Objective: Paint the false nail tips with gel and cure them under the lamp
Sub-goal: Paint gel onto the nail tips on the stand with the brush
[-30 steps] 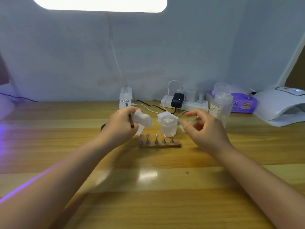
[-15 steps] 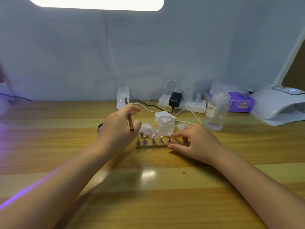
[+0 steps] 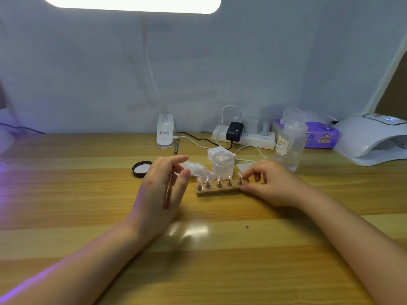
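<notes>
Tips: five nail tips (image 3: 219,179) are set upright on small pegs in a row along a wooden strip (image 3: 220,190), at the middle of the worktop (image 3: 220,271). A pinkish tint is seen on them; whether gel is fresh or cured cannot be told.
Right hand: the right end of the strip is gripped by the right hand (image 3: 269,186), fingers (image 3: 247,175) curled at the far edge and thumb at the near edge.
Left hand: a brush (image 3: 169,191) is held across the left hand (image 3: 161,190), pinched under thumb and forefinger, just left of the strip and apart from it.
Jar: an open clear jar (image 3: 222,165) is stood just behind the strip; its black lid (image 3: 142,168) is laid to the left.
Wipes: crumpled white wipes (image 3: 195,169) are laid beside the jar.
Far right: a white curing lamp (image 3: 372,139) is stood well apart from the strip, with a clear bottle (image 3: 290,142) between.
Progress: painting is judged done or nearly so, since the brush is held off the tips while the strip is grasped. Curing is judged still left, as the strip is not yet under the lamp.
</notes>
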